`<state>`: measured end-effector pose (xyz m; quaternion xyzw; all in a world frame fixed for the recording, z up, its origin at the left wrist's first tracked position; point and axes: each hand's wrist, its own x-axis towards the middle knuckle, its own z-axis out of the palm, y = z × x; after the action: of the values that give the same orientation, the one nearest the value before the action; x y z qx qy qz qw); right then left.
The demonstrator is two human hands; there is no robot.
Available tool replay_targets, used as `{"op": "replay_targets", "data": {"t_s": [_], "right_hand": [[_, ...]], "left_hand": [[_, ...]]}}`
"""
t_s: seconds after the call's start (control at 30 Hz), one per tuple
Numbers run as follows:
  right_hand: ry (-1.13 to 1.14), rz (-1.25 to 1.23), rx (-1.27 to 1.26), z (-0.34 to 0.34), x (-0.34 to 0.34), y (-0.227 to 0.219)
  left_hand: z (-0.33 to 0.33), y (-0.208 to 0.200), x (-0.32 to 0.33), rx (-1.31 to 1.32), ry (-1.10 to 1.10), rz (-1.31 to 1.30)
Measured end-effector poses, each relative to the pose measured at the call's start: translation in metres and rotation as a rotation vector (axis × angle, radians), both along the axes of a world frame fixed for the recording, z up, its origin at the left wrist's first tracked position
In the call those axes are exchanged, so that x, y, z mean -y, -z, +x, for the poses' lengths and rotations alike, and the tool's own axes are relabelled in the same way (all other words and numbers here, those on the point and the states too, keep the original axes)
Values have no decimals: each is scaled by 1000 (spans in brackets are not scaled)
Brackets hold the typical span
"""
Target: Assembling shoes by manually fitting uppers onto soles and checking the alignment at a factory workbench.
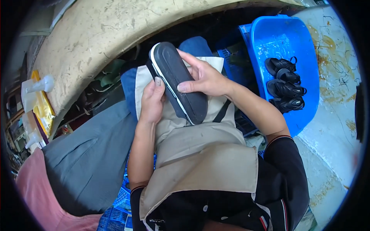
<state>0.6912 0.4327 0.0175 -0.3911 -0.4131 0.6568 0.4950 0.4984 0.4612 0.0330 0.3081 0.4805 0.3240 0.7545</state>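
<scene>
Head view: left hand point(151, 99) pinches the shoe point(173, 71) along its left edge. Right hand point(210, 78) clasps its right side.

Stained table point(92, 50), 1 yellow packet point(45, 117); co-worker's pink top point(38, 188); blue crate point(111, 220).

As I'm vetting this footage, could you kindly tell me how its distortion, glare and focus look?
Head view: the edge of the worktop bows, corners fall black; head view: pale specks in the blue tub may be glare; head view: left hand, right hand and black sole look fairly sharp.
</scene>
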Motion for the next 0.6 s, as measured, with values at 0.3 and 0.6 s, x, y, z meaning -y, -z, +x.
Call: {"op": "replay_targets", "data": {"t_s": [0.3,0.6], "right_hand": [[30,-219,6,20,12,8],[48,-236,-47,28,31,29]], "left_hand": [[13,50,2,-14,298,65],[31,61,32,132,237,230]]}}
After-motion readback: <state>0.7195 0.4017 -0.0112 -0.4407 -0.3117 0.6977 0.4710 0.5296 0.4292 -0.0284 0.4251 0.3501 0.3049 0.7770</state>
